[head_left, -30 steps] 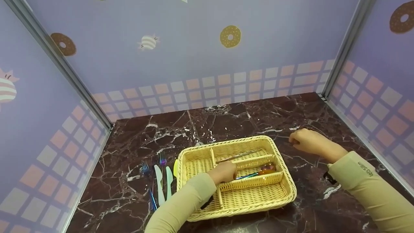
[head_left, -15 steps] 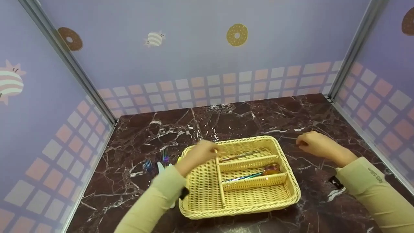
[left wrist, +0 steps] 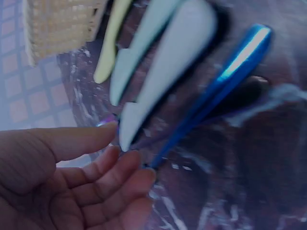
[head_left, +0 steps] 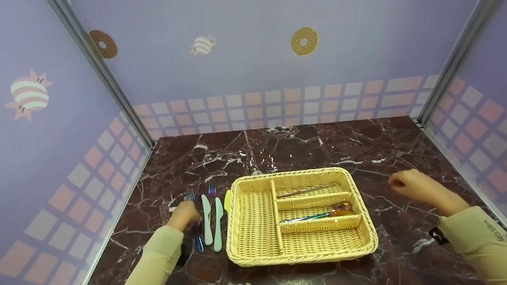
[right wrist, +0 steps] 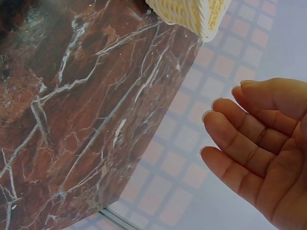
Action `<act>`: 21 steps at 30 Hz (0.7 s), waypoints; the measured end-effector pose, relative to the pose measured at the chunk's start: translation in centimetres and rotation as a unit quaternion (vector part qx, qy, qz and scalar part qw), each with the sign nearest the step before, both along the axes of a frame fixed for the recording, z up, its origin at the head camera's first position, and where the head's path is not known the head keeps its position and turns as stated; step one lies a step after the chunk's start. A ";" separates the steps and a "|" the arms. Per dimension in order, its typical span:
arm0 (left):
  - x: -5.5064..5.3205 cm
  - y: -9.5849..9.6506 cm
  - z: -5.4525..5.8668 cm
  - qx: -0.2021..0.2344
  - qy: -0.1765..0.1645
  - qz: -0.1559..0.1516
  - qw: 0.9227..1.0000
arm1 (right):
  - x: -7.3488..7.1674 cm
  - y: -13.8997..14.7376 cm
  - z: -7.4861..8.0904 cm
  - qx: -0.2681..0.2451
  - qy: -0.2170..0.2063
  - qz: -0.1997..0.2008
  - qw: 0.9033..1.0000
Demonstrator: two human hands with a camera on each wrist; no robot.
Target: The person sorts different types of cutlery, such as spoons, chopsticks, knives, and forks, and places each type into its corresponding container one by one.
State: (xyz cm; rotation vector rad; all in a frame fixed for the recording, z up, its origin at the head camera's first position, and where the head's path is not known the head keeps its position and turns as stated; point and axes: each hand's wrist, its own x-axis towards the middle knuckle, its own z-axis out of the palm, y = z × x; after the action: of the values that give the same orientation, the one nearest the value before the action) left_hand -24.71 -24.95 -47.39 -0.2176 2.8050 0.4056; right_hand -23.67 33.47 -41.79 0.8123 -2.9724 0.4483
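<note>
My left hand (head_left: 184,215) hovers over the cutlery left of the basket, fingers loosely bent and holding nothing. In the left wrist view its thumb and fingertips are apart, close to the white knife (left wrist: 168,57) and the blue fork's handle (left wrist: 230,67). Tines of the blue fork (head_left: 191,194) show beyond the hand. Beside it lie a purple-blue fork (head_left: 212,187), a mint knife (head_left: 218,225) and a yellow piece (head_left: 227,200) against the basket. My right hand (head_left: 414,185) hangs right of the basket, loosely curled around nothing.
A yellow wicker basket (head_left: 257,260) with compartments stands mid-table. Its middle slot holds shiny utensils with blue-green handles (head_left: 305,217) and amber ends (head_left: 341,208); a thin metallic utensil (head_left: 305,191) lies in the back slot. Patterned walls (head_left: 253,59) enclose the marble table (head_left: 277,146).
My left hand has left the inside of the basket and swung left over its edge to the cutlery. The right hand keeps its pose; the whole view has shifted slightly.
</note>
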 end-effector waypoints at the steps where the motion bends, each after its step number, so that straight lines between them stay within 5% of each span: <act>1: 0.3 -0.3 -0.3 0.005 -0.030 0.012 0.999 | 0.0 0.0 0.0 0.000 -0.002 0.000 1.000; 4: 0.8 -1.1 -1.4 0.014 -0.090 0.032 0.995 | 0.0 0.1 -0.1 0.001 -0.006 -0.002 1.000; 9: 1.8 -2.0 -3.0 0.044 -0.127 0.059 0.989 | 0.0 0.1 -0.2 0.002 -0.028 -0.002 1.000; 14: 3.0 -1.9 -3.0 0.106 -0.136 0.107 0.979 | 0.0 0.3 -0.6 0.000 -0.021 0.003 1.000; 21: 3.6 -2.3 -3.2 0.156 -0.119 0.119 0.973 | 0.0 0.3 -0.9 -0.008 -0.009 0.013 1.000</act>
State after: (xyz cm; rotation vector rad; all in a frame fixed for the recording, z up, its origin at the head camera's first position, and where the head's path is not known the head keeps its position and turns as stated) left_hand -21.08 -27.22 -50.55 -0.4967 2.4452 0.8096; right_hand -23.64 33.80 -42.65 0.8511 -2.9740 0.4816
